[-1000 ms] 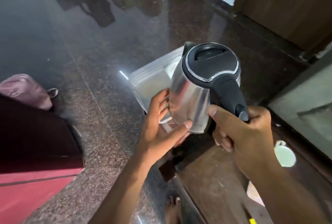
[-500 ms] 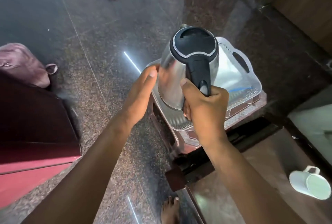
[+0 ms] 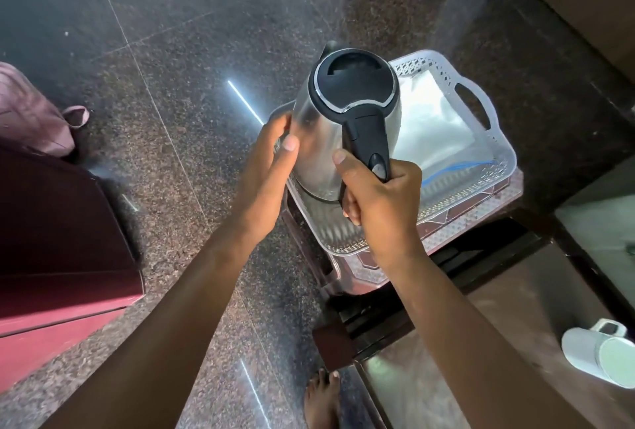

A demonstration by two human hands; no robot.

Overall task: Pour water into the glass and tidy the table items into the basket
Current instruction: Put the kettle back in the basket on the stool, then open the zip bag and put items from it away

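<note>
Kettle (image 3: pixel 319 140) hangs over the basket (image 3: pixel 481 102), right hand (image 3: pixel 381 195) gripping its handle, left hand (image 3: pixel 271 167) spread against its side; mug (image 3: pixel 598 361) remains outside.

The kettle (image 3: pixel 343 126) hides the near-left part of the white basket (image 3: pixel 481 112) — whether its base touches the basket floor cannot be told. The right hand (image 3: pixel 381 195) covers the lower handle. The white mug (image 3: pixel 598 356) is cut by the right edge — its contents are unreadable.
</note>
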